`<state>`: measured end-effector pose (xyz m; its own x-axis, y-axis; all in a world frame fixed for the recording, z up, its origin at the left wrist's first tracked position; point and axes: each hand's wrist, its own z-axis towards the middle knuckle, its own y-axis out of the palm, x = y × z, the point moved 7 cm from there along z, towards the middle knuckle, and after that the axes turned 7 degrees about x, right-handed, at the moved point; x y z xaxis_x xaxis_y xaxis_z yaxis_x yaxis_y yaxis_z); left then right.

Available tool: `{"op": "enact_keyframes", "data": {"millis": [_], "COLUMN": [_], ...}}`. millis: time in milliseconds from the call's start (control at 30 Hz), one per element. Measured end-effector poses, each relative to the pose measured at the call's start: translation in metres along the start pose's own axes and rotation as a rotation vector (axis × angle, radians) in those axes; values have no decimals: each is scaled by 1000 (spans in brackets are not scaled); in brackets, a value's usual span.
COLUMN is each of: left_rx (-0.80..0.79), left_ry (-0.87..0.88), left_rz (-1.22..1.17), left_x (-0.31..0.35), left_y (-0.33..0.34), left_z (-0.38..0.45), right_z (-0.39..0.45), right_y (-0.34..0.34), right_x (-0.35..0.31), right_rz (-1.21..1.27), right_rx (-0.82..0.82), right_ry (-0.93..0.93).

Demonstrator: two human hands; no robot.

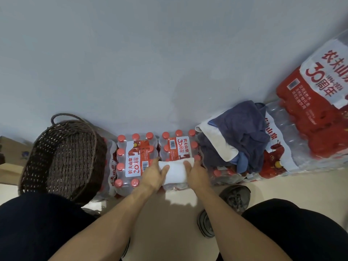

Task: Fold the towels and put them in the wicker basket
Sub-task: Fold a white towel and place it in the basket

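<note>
A: Two hands on one white towel (176, 171), lower centre of frame, lying on the shrink-wrapped bottle packs (138, 157).
B: Left hand (155, 173) flat on its left end, right hand (195, 174) pressing the right end, fingers mostly straight? Hard to tell about any pinch.
A: Looks folded small already. Best to smooth once, then pinch both ends firmly so no layers slip.
B: And then across to the wicker basket (62, 159) at left, nothing visible inside. Lay flat, fold down.
A: More unfolded towels (237, 136) heaped at right, waiting.
</note>
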<state>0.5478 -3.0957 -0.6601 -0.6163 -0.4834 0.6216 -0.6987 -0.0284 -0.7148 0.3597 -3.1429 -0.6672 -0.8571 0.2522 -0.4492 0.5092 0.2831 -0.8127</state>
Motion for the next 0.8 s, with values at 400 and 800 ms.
{"op": "enact_keyframes", "data": {"millis": [400,800], "left_rx": [-157,-195], "left_ry": [-168,-687], "left_rz": [54,-788], "left_x": [7,15], "left_y": [1,3], "left_z": [-1,-21], "right_z": [6,-15], "right_y": [-4,15], "right_x": [12,55], "right_rz": [-37,850], "right_rx": [62,-330], "right_ry": [123,419]}}
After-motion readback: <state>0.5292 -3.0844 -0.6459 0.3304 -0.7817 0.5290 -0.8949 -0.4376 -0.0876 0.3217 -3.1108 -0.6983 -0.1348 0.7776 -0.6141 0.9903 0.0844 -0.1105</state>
